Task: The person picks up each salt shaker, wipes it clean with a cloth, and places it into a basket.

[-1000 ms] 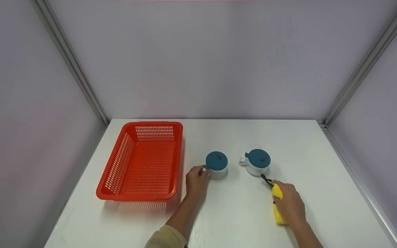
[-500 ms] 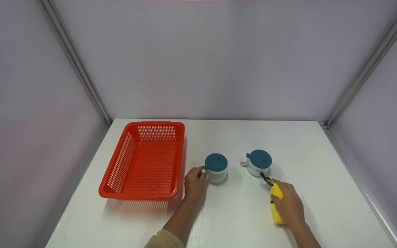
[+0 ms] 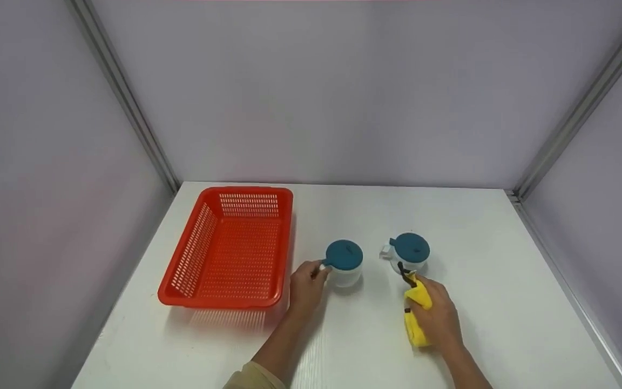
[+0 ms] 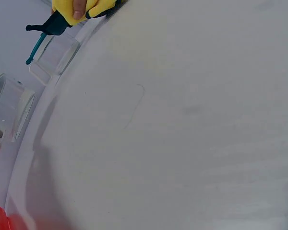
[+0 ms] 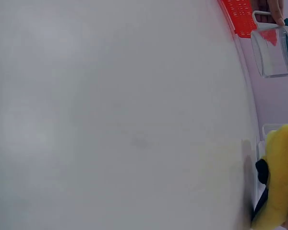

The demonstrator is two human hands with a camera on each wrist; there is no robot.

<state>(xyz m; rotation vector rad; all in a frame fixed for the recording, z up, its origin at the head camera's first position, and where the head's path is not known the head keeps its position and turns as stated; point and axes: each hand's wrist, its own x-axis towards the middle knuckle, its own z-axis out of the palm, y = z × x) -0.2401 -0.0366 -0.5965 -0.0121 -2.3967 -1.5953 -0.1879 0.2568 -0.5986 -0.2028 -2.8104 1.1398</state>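
Red basket [image 3: 219, 301]: just the 1
Clear cups: 2, a left cup [image 3: 346, 277] and a right cup [image 3: 417, 265]
Teal lids [image 3: 344, 254]: yep, also 2, 1 per cup
Cup handles [image 3: 385, 252]: 2 again
Yellow fuzzy thing [image 3: 420, 297]: 1, far as I can tell from here
Hands: 2, a left hand [image 3: 306, 286] and a right hand [image 3: 439, 313]
Tan sleeve [image 3: 255, 376]: only 1 showing
White tabletop [image 3: 484, 232]: 1, obviously
Pale walls: 3, so left wall [image 3: 46, 216], back wall [image 3: 343, 97], right wall [image 3: 602, 216]
Upright corner strips [image 3: 127, 97]: 2 that I can spot
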